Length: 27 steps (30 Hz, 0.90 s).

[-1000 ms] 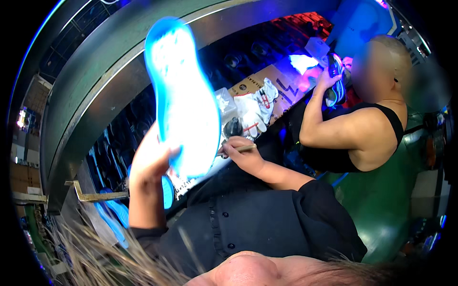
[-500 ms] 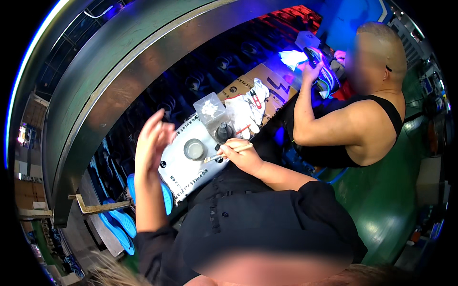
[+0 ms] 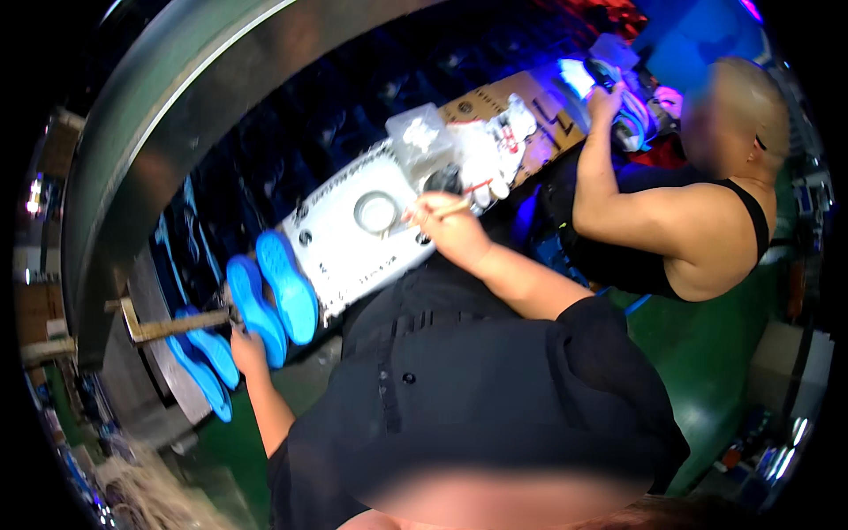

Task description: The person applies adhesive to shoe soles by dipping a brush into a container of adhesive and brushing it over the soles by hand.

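Note:
My right hand (image 3: 455, 231) is closed around a small brush (image 3: 456, 208) with a pale wooden handle. Its working end, blurred, is just right of a round grey dish (image 3: 377, 213) with pale contents. The dish stands on a white printed sheet (image 3: 344, 269). Low on the left, my left hand (image 3: 250, 352) is at the end of a bar-like bracket, beside blue shoe soles (image 3: 289, 287). Blur and the small size of its fingers hide whether it grips anything. Two more blue soles (image 3: 203, 362) lie left of that hand.
Behind the dish are a clear plastic box (image 3: 419, 134) with white bits, a dark container (image 3: 443, 179) and white gloves (image 3: 495, 150). The bracket (image 3: 181, 325) juts in at left. Another person (image 3: 671, 203) sits at right, handling something under blue light. A curved machine rim (image 3: 168, 124) arches overhead.
My left hand has dropped from above the white sheet to beside the blue soles. My right hand keeps the brush and has shifted slightly from the dish. The view has turned, showing more soles.

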### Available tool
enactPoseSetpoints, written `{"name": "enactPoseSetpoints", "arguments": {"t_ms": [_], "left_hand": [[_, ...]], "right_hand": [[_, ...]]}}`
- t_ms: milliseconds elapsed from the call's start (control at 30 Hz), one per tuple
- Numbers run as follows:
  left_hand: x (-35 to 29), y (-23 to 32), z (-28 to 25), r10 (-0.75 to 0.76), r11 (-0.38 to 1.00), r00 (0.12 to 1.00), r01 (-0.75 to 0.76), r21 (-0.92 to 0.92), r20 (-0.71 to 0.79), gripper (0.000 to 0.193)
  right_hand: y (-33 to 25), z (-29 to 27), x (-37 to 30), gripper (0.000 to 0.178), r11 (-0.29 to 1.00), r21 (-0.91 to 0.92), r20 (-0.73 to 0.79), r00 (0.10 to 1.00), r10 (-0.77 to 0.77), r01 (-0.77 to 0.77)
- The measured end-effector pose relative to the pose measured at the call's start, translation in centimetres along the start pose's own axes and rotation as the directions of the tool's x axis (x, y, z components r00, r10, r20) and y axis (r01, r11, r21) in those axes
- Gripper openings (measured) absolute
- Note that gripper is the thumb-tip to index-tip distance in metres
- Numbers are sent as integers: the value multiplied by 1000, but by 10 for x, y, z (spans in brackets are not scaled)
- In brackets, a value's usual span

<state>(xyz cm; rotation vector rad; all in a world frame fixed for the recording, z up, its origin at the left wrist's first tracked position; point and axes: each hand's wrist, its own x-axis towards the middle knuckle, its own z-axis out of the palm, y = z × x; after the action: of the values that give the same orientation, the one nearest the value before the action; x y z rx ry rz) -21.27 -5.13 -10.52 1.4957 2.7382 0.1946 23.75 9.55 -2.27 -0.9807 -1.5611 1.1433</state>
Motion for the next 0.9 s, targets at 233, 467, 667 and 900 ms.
{"name": "enactPoseSetpoints", "arguments": {"t_ms": [233,467,667,900], "left_hand": [[-7,9,-17,-77,997,996,78,-23,39,24],[-32,31,-19,-38,-119,842,531,-839,538,37],[-36,42,-30,161,-407,732,660,-631,662,35],[-41,77,-36,219,-383,733,671,-634,644,27]], "right_hand": [[7,20,24,16,976,-198,63,994,-84,95],[27,39,38,16,939,-339,136,991,-10,56],[24,41,37,16,934,-358,107,994,33,7],[15,31,33,17,967,-232,13,995,-104,104]]}}
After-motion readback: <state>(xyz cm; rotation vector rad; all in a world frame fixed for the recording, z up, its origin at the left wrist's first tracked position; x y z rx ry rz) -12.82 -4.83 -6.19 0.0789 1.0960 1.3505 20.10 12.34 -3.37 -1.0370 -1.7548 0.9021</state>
